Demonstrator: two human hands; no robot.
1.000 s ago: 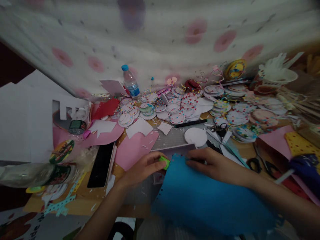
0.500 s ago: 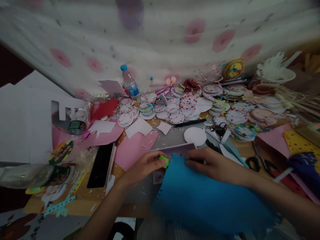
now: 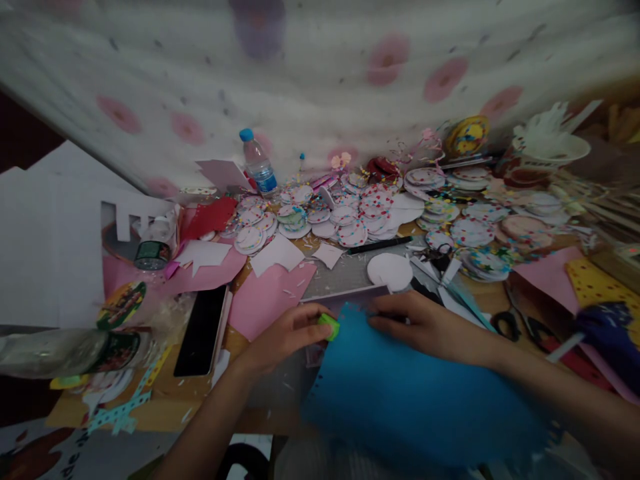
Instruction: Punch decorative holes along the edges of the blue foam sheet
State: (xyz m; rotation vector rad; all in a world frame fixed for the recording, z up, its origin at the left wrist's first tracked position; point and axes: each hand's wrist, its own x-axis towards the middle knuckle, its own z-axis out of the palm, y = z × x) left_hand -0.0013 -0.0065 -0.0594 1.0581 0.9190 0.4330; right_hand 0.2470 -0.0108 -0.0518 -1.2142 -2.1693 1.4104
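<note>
My left hand (image 3: 295, 330) pinches a small bright green craft punch (image 3: 329, 327) between thumb and fingers. The punch is at the top left corner of a blue sheet of paper (image 3: 400, 400). Small holes run down the sheet's left edge, and its top edge looks nibbled. My right hand (image 3: 407, 317) grips that top edge, the thumb and fingertips closed on it. Under both hands is a shallow light-coloured box (image 3: 350, 293), mostly hidden by the sheet. The lower part of the paper is blurred and hangs toward me.
Decorated paper discs (image 3: 345, 217) pile up along the back. Beside the left arm lie a phone (image 3: 201, 332) and a clear bottle (image 3: 75, 352). On the right are scissors (image 3: 507, 323); a black pen (image 3: 380, 245) and a white paper circle (image 3: 390, 272) lie ahead. A blue-capped bottle (image 3: 260, 163) stands behind.
The top edge of the blue sheet has shifted slightly upward beside the punch. Both hands stay in nearly the same place with the same grips.
</note>
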